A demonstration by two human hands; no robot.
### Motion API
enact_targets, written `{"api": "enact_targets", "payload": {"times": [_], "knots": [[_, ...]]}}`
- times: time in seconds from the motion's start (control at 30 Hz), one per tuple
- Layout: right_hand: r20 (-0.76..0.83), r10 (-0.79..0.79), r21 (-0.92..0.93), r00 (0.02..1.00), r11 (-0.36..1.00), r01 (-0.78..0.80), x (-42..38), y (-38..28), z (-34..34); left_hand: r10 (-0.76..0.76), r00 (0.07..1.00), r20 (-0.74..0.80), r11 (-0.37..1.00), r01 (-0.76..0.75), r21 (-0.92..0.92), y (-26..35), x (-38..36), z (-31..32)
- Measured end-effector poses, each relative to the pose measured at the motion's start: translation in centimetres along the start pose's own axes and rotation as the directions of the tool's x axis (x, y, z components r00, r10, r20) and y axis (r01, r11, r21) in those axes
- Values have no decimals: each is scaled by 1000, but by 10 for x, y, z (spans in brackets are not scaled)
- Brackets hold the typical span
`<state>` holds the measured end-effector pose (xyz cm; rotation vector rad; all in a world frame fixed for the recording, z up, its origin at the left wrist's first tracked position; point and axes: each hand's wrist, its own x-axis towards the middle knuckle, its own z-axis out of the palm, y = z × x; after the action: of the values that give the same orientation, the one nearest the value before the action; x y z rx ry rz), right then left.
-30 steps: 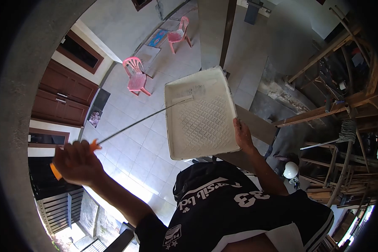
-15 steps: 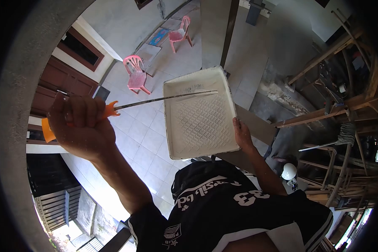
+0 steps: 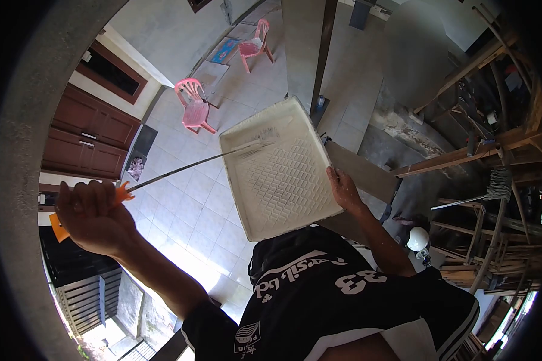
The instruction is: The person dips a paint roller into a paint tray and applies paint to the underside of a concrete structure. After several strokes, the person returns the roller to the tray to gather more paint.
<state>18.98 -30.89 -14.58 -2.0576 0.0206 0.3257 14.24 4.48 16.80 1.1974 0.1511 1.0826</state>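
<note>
While held aloft, tray (image 3: 280, 174) rests edge-on in right grip (image 3: 343, 189), fingers clamped on its rim; left grip (image 3: 93, 216), fisted round orange handle (image 3: 57, 227), sets roller (image 3: 262, 143) in tray

The tiled floor (image 3: 193, 210) bears two pink chairs (image 3: 194, 109), and seemingly a mat (image 3: 226, 52).

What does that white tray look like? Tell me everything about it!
The tray is white, rectangular and looks like plastic, with a raised rim. Most of its floor has a bumpy diamond pattern; the far end is smooth and smeared with white paint. It is held up, tilted toward the camera. The right hand grips its right edge. A roller on a long thin metal rod rests in the far end, its orange handle held by the left hand.
</note>
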Motion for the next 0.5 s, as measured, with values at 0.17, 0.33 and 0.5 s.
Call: {"api": "enact_targets", "payload": {"times": [0.17, 0.33, 0.5], "knots": [[-20, 23, -3, 1000, 1000, -23, -4, 7, 7, -30, 998, -58, 998, 28, -50, 0, -14, 13], [-56, 27, -29, 998, 999, -29, -7, 2, 5, -114, 988, 103, 948, 139, -286, -6, -25, 25], [-52, 35, -4, 998, 999, -36, -7, 6, 7, -115, 992, 54, 950, 126, -285, -6, -39, 26]]}}
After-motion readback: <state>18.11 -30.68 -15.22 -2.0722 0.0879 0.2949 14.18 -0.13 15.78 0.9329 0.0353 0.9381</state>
